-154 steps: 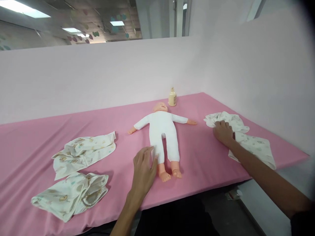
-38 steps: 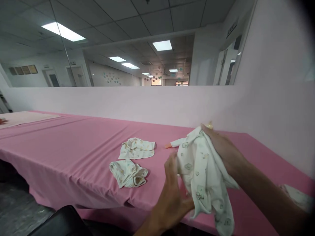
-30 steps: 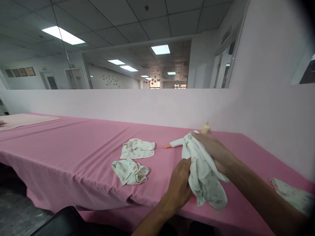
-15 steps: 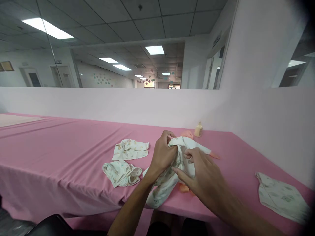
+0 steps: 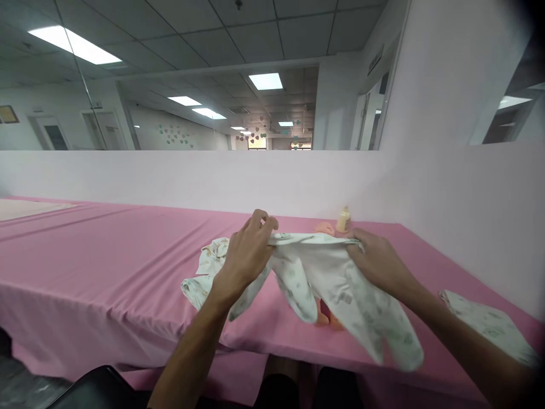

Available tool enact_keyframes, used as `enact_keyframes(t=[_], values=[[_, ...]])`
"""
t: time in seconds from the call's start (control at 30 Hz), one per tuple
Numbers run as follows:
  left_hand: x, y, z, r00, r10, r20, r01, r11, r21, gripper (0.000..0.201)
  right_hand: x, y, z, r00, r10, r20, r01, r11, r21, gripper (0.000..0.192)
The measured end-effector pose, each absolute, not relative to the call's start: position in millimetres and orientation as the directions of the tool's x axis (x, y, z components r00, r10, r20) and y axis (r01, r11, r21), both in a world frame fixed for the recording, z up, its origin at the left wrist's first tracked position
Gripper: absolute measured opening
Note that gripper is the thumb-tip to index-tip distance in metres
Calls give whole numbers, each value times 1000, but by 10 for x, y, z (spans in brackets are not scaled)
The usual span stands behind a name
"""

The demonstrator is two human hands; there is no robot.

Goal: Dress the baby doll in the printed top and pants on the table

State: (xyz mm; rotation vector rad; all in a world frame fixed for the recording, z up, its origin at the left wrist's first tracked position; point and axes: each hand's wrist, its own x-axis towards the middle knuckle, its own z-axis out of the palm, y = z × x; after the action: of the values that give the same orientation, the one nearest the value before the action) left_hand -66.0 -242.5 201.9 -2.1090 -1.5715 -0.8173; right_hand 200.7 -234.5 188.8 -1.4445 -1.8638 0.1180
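Observation:
A white baby garment point(image 5: 332, 261) with a pale green print is stretched between my two hands above the pink-covered table. My left hand point(image 5: 251, 247) pinches its upper left edge, and my right hand point(image 5: 378, 258) grips the upper right edge. Several sleeve-like or leg-like parts dangle below, the right ones blurred by motion. Behind the cloth lies what looks like a baby doll: its peach head point(image 5: 324, 228) shows above the garment, and peach feet point(image 5: 323, 315) show below. The garment hides the rest of it.
Two printed baby cloths lie to the left, the rear one point(image 5: 212, 255) and the front one point(image 5: 196, 289), partly behind my left arm. A folded printed cloth point(image 5: 489, 324) lies at the right. A cream bottle point(image 5: 343, 220) stands against the white wall point(image 5: 255, 179).
The bunched garment is now spread out sideways. My left hand has moved left, and my right hand has moved right and closed on the cloth's edge.

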Motion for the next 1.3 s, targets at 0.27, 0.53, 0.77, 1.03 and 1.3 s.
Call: enact_keyframes(t=[0.27, 0.53, 0.77, 1.03, 1.3], values=[[-874, -2253, 2073, 319, 859, 400, 594, -511, 622, 25, 2213, -2148, 1821, -25, 854, 520, 823, 313, -474, 10], [-897, -1970, 1818, 265, 945, 190, 306, -270, 913, 37, 2167, -2116, 1791, 2, 867, 497, 681, 363, -636, 22], [-790, -1985, 1489, 376, 870, 318, 619, -491, 613, 50, 2317, -2116, 1693, -148, 980, 134, 351, 179, -919, 15], [-890, -2037, 1074, 408, 841, 356, 845, -495, 202, 60, 2572, -2009, 1234, -182, 923, 340, 920, 282, -274, 16], [-1112, -2180, 1094, 437, 847, 301, 619, -526, 583, 28, 2803, -1952, 992, -401, 896, 190, 871, 437, -223, 12]])
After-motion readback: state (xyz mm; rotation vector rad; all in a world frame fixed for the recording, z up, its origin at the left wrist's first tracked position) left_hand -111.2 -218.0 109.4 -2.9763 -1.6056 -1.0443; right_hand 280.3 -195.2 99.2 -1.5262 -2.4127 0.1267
